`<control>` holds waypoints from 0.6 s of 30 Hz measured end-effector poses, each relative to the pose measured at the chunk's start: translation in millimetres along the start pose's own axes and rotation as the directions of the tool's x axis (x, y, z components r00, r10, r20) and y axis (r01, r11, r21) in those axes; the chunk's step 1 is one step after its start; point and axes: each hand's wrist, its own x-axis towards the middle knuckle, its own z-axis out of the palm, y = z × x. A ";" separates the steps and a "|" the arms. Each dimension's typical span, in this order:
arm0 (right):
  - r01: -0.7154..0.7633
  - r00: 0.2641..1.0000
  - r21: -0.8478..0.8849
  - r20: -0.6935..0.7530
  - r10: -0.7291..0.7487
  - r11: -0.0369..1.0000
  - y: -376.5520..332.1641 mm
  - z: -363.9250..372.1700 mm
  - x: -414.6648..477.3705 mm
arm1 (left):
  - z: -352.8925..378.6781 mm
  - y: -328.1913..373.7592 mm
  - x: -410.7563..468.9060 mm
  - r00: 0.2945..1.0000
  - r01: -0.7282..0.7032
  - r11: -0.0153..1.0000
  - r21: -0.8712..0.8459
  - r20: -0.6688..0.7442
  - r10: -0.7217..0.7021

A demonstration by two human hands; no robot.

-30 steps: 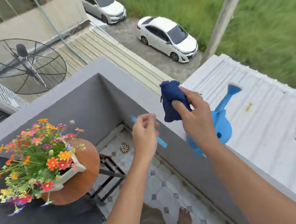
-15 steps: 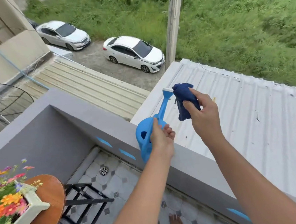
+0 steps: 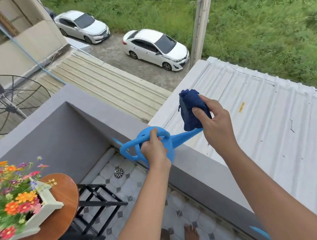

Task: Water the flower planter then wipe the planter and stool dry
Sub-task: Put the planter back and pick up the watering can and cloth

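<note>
Balcony ledge point(image 3: 94, 114) at upper storey: the blue watering can point(image 3: 156, 145), half a second ago only touched, is now gripped at its handle by the left hand point(image 3: 154, 149) and lifted clear. A dark blue cloth point(image 3: 190, 110) is held bunched in the right hand point(image 3: 214, 121). Watering is judged imminent, the flower planter point(image 3: 45, 208) being set on the round stool point(image 3: 64, 196), well apart at lower left.

flower planter point(image 3: 43, 208) cut off at left edge, blurred, watering can point(image 3: 168, 150) spout tip behind cloth point(image 3: 189, 108)
</note>
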 end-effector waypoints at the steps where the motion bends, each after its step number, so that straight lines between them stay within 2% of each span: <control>1: 0.005 1.000 -0.002 0.026 -0.005 1.000 1.1 9.7 0.4 | -11.9 4.1 6.8 1.000 -0.022 0.999 0.049 -0.004 0.022; 5: 0.041 0.994 -0.041 0.106 -0.036 0.998 8.8 56.9 -0.2 | -63.0 21.4 30.9 0.991 -0.127 0.957 0.261 0.075 0.111; 8: 0.018 0.984 -0.057 0.180 -0.008 0.998 16.4 102.4 -1.3 | -100.6 36.5 57.1 0.982 -0.180 0.895 0.408 0.125 0.140; 13: -0.047 0.937 -0.074 0.342 0.070 0.996 35.9 189.2 -9.0 | -154.2 50.2 125.7 0.993 -0.108 0.826 0.554 0.104 0.060; 18: -0.032 0.881 -0.230 0.453 0.136 0.973 104.3 278.7 -18.5 | -194.6 15.7 227.6 0.999 -0.010 0.763 0.646 0.033 -0.015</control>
